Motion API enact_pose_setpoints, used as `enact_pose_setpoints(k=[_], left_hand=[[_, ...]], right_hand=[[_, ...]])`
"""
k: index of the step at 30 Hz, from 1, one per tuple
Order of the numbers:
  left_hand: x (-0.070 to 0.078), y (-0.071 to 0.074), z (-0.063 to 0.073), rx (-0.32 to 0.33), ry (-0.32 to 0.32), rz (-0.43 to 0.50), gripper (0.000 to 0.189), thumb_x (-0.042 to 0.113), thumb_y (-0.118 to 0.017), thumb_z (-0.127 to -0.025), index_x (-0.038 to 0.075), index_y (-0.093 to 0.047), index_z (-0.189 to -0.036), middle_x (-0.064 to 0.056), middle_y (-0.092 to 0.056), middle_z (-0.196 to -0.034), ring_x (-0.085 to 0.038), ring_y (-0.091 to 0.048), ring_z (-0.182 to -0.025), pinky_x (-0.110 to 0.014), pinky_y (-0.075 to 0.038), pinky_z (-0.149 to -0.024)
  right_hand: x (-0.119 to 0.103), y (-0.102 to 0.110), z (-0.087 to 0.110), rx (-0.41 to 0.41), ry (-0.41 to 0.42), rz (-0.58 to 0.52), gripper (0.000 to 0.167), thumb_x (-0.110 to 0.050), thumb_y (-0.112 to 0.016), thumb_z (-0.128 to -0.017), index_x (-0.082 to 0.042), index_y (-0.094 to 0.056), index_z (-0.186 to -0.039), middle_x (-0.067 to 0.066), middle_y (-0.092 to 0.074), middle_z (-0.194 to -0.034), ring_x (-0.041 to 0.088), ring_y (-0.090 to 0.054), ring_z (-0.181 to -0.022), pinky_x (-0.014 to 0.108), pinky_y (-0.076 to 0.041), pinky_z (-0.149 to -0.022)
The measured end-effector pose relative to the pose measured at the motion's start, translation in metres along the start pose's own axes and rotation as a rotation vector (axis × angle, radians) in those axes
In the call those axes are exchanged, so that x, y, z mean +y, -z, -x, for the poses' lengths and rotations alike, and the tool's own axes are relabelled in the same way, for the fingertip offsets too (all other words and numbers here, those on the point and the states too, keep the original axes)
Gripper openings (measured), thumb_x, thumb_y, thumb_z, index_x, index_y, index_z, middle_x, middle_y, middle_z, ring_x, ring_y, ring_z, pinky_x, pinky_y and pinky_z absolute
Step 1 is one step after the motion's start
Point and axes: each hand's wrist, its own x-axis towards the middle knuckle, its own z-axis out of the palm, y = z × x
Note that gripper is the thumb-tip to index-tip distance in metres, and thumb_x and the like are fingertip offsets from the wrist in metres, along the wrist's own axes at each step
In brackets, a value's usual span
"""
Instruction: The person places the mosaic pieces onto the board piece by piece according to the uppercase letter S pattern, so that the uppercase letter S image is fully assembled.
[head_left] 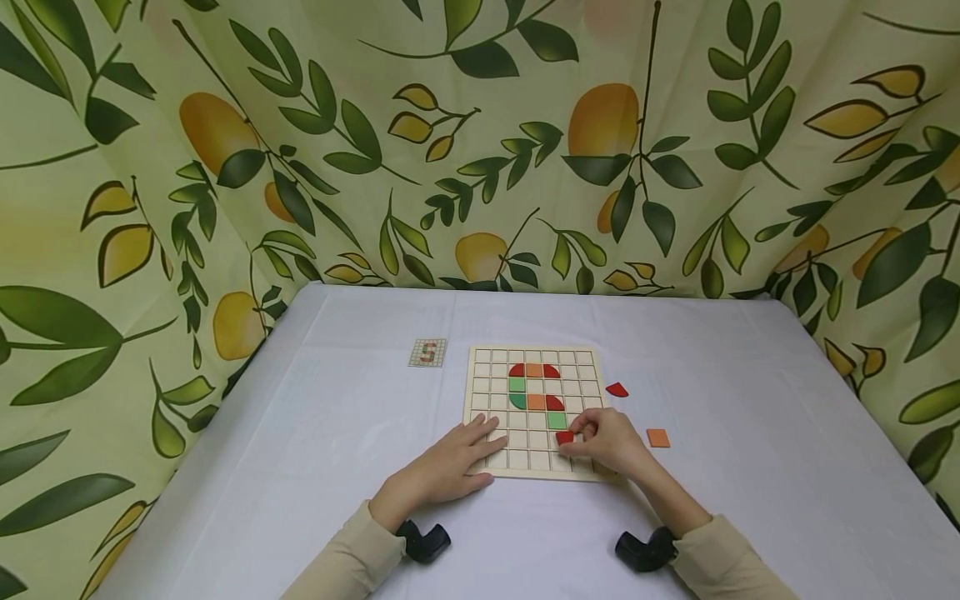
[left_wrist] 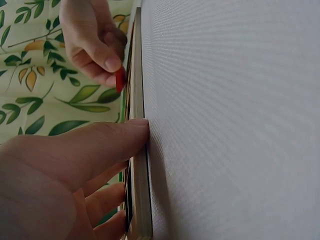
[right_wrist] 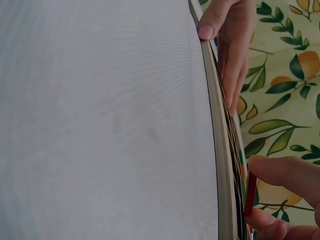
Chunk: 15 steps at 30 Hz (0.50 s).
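Note:
A wooden grid board (head_left: pixel 498 459) lies on the table with red, orange and green tiles set in a curving pattern. My right hand (head_left: pixel 611 437) pinches a red tile (head_left: pixel 564 437) between thumb and finger over the board's lower right, just below a light green tile (head_left: pixel 557 420). In the right wrist view, the red tile (right_wrist: pixel 251 194) stands on edge between the fingertips, close over the board. My left hand (head_left: pixel 453 462) rests on the board's lower left corner, fingers spread, its thumb at the front edge (left_wrist: pixel 139 165).
Right of the board lie a red quarter-round tile (head_left: pixel 617 389) and an orange square tile (head_left: pixel 657 438). A small pattern card (head_left: pixel 427 352) with an S-like figure lies at the back left. A leaf-and-fruit curtain (head_left: pixel 480 167) hangs round the white table (head_left: pixel 300 400).

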Motion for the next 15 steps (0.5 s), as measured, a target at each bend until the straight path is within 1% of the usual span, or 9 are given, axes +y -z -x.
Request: enact_pose_setpoints(k=[9,15], left_hand=[[0.0,0.0003,0.0006,0.003,-0.004,-0.002,0.053,0.027,-0.058,-0.095,0.016,-0.044,-0.146,-0.009,-0.031,-0.16,-0.03,-0.024,-0.151,-0.051,-0.026,-0.122],[-0.0002,-0.0005,-0.0001,-0.004,0.005,-0.007,0.053,0.028,-0.058,-0.096,0.018,-0.043,-0.146,-0.007,-0.03,-0.16,-0.029,-0.022,-0.151,-0.05,-0.026,-0.123]], right_hand=[[-0.0061,-0.0048,-0.0001,0.016,0.001,0.072,0.031,-0.022,-0.087,-0.068,-0.007,-0.064,-0.082,-0.002,-0.04,-0.058,0.012,-0.038,-0.056,0.019,-0.024,-0.048],[-0.0067,-0.008,-0.0013,0.034,0.006,0.124,0.032,-0.023,-0.087,-0.067,-0.008,-0.064,-0.081,-0.002,-0.04,-0.057,0.012,-0.038,-0.055,0.019,-0.022,-0.047]])
